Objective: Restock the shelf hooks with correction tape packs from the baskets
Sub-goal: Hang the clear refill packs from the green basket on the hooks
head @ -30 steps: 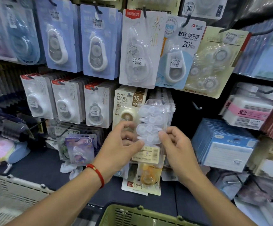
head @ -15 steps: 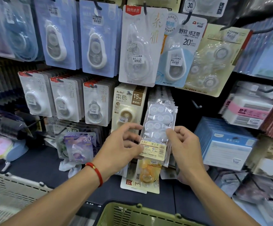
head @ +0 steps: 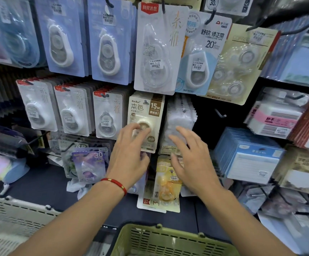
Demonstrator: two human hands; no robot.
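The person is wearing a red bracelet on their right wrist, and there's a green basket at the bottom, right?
Nearly. The red bracelet is on the left wrist, not the right; the head view shows it just below the left hand. The green basket is indeed at the bottom.

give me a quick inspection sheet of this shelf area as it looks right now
surface: dark shelf ledge under the hooks
job's things: clear correction tape packs hang on a hook, blurred; beige 15M pack hangs beside them; green basket below; white basket at lower left
clutter: purple pack and yellow pack lean low on the shelf
grips: left hand and right hand open, fingers spread, holding nothing
cables: nothing seen
surroundings: bare hook to the right; blue pads stacked further right
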